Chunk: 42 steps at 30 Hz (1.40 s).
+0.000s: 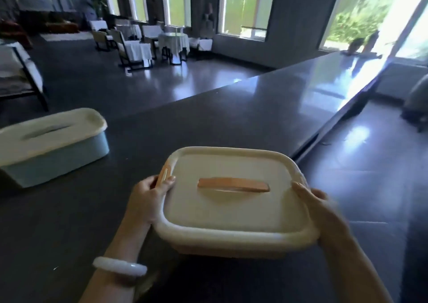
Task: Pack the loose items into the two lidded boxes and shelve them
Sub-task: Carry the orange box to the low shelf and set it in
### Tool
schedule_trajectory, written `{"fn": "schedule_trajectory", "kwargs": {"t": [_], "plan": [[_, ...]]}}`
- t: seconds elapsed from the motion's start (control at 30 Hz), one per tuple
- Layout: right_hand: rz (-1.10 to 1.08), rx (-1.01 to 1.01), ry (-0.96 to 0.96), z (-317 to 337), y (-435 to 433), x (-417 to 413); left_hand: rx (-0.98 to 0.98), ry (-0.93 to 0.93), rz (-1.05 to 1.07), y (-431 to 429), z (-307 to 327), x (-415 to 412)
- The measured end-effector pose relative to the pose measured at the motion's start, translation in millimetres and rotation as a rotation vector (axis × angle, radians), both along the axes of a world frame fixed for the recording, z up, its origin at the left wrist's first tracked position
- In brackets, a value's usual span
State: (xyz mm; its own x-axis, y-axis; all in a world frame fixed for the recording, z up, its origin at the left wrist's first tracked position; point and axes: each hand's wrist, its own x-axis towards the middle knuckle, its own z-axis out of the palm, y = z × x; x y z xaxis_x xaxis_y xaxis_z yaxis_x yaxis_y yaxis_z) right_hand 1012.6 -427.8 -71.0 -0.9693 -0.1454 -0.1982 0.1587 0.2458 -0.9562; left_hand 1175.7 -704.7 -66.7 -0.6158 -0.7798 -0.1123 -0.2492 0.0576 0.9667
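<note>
A cream box (234,212) with its lid on and an orange handle (233,185) across the top sits in front of me over the dark counter (266,108). My left hand (151,197) grips its left side by the orange clip. My right hand (317,206) grips its right side. A second box (58,161), pale blue with a white lid (49,133), stands closed on the counter to the far left. No loose items show.
The long dark counter runs away to the back right, with small plants (361,44) at its far end. Beyond the counter lies a room with covered chairs and tables (150,43). A white bangle (119,266) circles my left wrist.
</note>
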Motion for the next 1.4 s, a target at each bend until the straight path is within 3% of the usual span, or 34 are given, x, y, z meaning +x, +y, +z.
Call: {"fn": "schedule_trajectory", "kwargs": {"t": [0.43,0.87,1.17,1.4], "plan": [[-0.543,-0.029,-0.017,-3,205,-135,0.197,0.097,-0.560,166,-13,-301],[-0.979,-0.068,0.043,-6,293,-406,0.107,0.158,-0.951,274,-10,-680],[-1.060,-0.092,0.077,-23,402,-599,0.152,0.161,-1.083,381,-29,-902],[-1.024,-0.141,0.107,-11,482,-777,0.202,0.141,-1.057,457,-20,-1065]]}}
